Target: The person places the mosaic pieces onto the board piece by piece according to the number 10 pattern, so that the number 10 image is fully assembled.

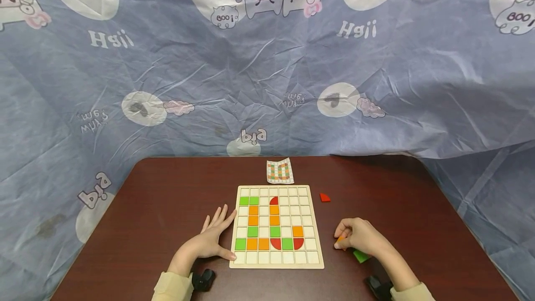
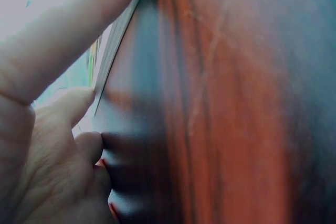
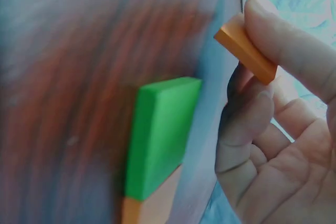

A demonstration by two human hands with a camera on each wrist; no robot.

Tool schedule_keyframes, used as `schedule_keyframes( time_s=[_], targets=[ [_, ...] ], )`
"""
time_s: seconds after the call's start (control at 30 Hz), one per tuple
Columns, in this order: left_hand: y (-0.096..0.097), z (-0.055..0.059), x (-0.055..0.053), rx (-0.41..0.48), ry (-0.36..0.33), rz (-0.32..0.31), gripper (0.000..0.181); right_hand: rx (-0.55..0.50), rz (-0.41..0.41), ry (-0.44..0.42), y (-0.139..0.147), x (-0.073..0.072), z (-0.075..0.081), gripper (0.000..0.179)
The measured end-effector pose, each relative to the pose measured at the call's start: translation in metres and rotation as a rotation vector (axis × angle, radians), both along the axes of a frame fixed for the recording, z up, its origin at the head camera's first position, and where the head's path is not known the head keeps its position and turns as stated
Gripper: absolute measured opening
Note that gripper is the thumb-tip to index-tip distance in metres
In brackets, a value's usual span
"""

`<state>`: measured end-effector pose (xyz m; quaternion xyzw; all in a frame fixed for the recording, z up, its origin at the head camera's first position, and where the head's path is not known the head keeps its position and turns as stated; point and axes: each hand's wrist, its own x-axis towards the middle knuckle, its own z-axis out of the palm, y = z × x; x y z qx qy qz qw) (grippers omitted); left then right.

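A pale wooden grid board (image 1: 276,266) lies on the table, partly filled with green, orange and red tiles. My left hand (image 1: 209,238) rests along its left side, fingers spread, with thumb and a fingertip at the edge. In the left wrist view the board's edge (image 2: 113,59) runs beside the thumb. Right of the board, my right hand (image 1: 361,235) pinches an orange tile (image 3: 247,51) between thumb and fingers. Below it on the table a green square tile (image 3: 168,135) lies against another orange tile (image 3: 152,203).
A red quarter-round tile (image 1: 324,198) lies right of the board's upper corner. Behind the board is a small paper card (image 1: 280,171) printed with a coloured grid pattern. A patterned grey-blue cloth (image 1: 267,59) hangs behind the dark wooden table (image 1: 175,189).
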<state>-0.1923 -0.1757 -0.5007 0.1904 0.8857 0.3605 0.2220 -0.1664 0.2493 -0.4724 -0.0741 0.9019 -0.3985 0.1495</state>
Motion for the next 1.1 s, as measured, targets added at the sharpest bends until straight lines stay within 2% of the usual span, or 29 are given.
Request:
schedule_keyframes(
  time_s=[0.17, 0.5, 0.67, 0.97, 1.1],
  targets=[
    [0.0, 0.001, 0.0, -0.005, 0.002, 0.0, 0.119, -0.072, -0.03, 0.017, -0.008, -0.008, 0.001, 0.021],
    [0.001, -0.001, -0.002, -0.019, 0.002, 0.001, 0.119, -0.206, -0.156, 0.032, -0.038, -0.026, 0.002, 0.02],
    [0.001, -0.001, -0.002, -0.029, 0.014, 0.005, 0.119, -0.228, -0.182, 0.042, -0.052, -0.032, 0.0, 0.019],
    [0.002, -0.001, 0.0, -0.039, 0.028, 0.012, 0.12, -0.211, -0.142, 0.089, -0.069, -0.041, -0.004, 0.016],
    [0.002, -0.001, 0.0, -0.041, 0.033, 0.013, 0.12, -0.189, -0.153, 0.111, -0.077, -0.044, -0.007, 0.011]
  ],
)
